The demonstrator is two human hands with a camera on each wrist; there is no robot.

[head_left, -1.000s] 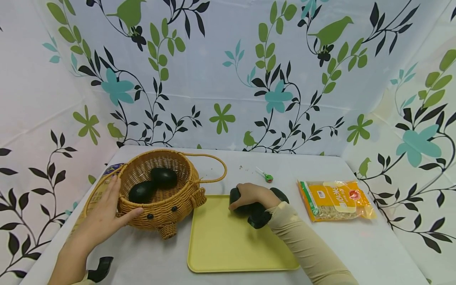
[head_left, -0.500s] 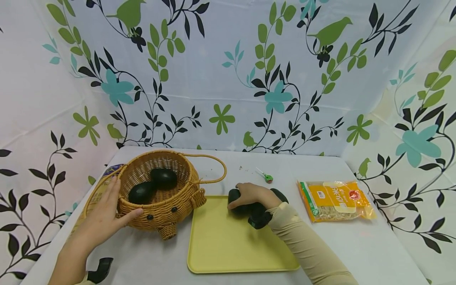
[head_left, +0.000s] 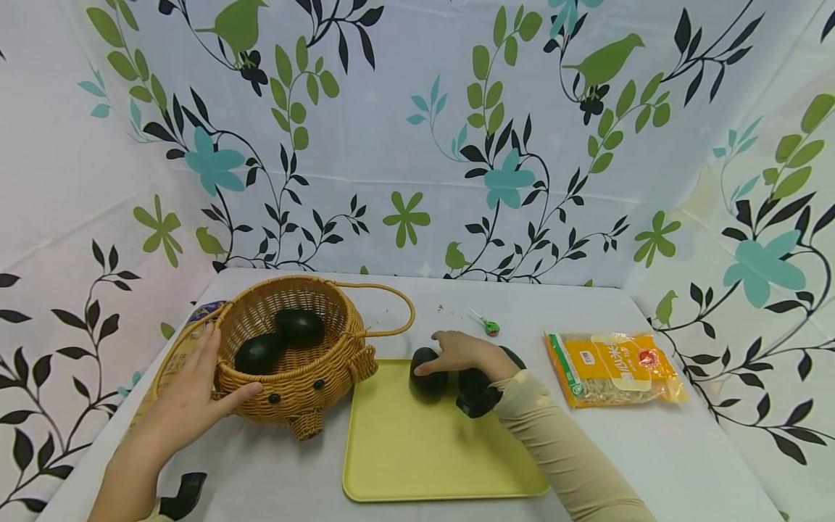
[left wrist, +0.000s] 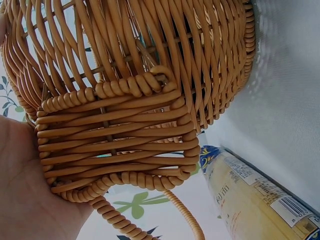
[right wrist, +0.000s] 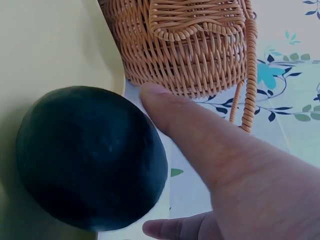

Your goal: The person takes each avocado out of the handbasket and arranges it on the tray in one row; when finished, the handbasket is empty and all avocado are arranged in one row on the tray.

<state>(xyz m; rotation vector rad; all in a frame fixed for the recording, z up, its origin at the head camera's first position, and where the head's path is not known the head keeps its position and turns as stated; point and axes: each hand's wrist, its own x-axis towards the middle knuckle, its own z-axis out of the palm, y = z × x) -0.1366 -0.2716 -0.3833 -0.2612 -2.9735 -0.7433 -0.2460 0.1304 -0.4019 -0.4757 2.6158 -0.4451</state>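
- Fruit [head_left: 428, 386] on tray [head_left: 391, 453] lay mid-frame, just lower-left of the nearer right hand [head_left: 466, 354], fingers apart; long axis unclear.
- Left hand [head_left: 185, 399], straight-fingered, touched basket [head_left: 293, 395], frame's left side.

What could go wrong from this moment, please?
The dark oval thing might roll, since it sits near the edge of the yellow tray and the right hand is not gripping it.

The basket could tip and spill its two dark fruits if the left hand, touching its side, pushes hard.
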